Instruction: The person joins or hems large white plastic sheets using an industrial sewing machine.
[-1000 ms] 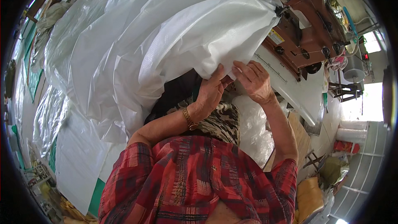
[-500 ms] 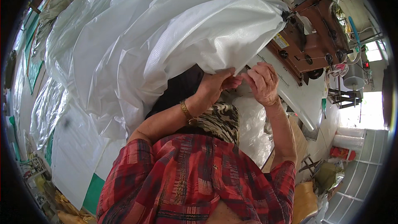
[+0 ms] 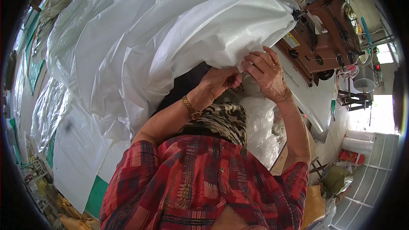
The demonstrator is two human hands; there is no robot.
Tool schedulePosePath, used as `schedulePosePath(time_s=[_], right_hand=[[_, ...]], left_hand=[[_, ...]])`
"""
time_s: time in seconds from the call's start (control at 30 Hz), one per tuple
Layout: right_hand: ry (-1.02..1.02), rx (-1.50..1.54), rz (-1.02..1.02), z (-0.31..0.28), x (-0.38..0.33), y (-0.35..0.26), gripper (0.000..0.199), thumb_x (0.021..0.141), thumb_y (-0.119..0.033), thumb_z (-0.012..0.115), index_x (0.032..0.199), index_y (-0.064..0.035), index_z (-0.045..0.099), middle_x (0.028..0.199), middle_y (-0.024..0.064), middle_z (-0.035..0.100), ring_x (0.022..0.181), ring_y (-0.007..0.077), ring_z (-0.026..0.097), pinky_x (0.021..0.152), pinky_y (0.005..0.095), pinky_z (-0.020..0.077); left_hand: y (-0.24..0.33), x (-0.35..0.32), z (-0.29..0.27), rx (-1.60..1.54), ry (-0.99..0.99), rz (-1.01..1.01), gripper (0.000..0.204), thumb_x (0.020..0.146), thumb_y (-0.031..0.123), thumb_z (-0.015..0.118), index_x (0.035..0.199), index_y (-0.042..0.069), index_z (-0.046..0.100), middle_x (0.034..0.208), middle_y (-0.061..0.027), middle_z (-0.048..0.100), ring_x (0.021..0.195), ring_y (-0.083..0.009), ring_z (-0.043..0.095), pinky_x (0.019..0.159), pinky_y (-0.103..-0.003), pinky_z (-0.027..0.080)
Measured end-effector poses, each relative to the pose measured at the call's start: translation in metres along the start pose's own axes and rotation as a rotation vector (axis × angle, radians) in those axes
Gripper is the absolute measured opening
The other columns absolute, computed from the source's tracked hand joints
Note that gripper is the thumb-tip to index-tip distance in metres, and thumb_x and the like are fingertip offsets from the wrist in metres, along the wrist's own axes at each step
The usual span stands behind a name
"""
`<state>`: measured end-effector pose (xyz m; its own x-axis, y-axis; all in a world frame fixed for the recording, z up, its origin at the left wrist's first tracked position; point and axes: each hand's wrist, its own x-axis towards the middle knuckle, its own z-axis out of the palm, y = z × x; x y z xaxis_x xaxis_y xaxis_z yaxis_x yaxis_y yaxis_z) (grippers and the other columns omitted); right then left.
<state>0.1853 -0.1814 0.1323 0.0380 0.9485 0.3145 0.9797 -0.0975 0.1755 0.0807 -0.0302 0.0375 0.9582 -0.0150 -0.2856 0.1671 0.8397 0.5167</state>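
Note:
A large white woven plastic sheet [image 3: 204, 30] spreads in folds before me, and its right end runs up to the brown sewing machine [image 3: 326, 38]. At the sheet's near edge my left hand [image 3: 216, 83] is closed, thumb and fingers pinching the border. My right hand [image 3: 267, 74] meets it there, thumb and forefinger pressed on the same edge while the other fingers stay lifted and bent. The fingertips of both hands almost touch. Under the sheet's edge it is dark, and what lies there is hidden.
A pale machine table [image 3: 304, 102] with a rounded front edge lies right of my right forearm. Crumpled clear plastic [image 3: 260, 132] sits beside my lap. More plastic sheeting [image 3: 53, 110] is heaped on the left, near a green piece [image 3: 97, 196]. Wrapped rolls [image 3: 358, 140] stand far right.
My right hand has moved slightly up and left, its fingers now more raised over the sheet's edge. My left hand has shifted a little left and keeps its pinch.

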Motion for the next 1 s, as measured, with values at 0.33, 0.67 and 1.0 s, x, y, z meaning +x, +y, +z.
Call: schedulePosePath(time_s=[0.33,0.67,1.0], right_hand=[[-0.077,0.05,-0.015,-0.008,0.013,0.002,0.029,0.074,-0.012,0.065,0.104,-0.0093,0.064,0.098,0.0039,0.059,0.1,0.023,0.059,0.104,0.0483,0.041],[0.166,-0.09,-0.088,0.005,-0.006,-0.003,0.028,0.071,-0.012,0.063,0.099,-0.01,0.064,0.1,0.0027,0.06,0.095,0.0205,0.06,0.097,0.0434,0.0477],[0.233,-0.139,-0.062,0.015,-0.019,-0.01,0.033,0.07,-0.007,0.069,0.103,-0.012,0.065,0.103,0.0019,0.062,0.093,0.0194,0.062,0.098,0.0449,0.044]], left_hand=[[0.006,-0.003,-0.001,0.026,-0.098,0.044,0.014,0.093,0.011,0.061,0.086,-0.001,0.064,0.067,-0.0064,0.061,0.059,-0.0148,0.058,0.057,-0.027,0.046],[0.007,-0.007,0.01,-0.087,-0.17,-0.039,0.036,0.1,0.017,0.05,0.066,0.008,0.051,0.057,-0.0005,0.043,0.053,-0.0112,0.039,0.054,-0.025,0.032],[0.005,-0.009,0.012,-0.106,-0.212,0.012,0.031,0.101,0.02,0.052,0.072,0.008,0.053,0.056,0.0006,0.045,0.051,-0.0104,0.039,0.052,-0.025,0.032]])
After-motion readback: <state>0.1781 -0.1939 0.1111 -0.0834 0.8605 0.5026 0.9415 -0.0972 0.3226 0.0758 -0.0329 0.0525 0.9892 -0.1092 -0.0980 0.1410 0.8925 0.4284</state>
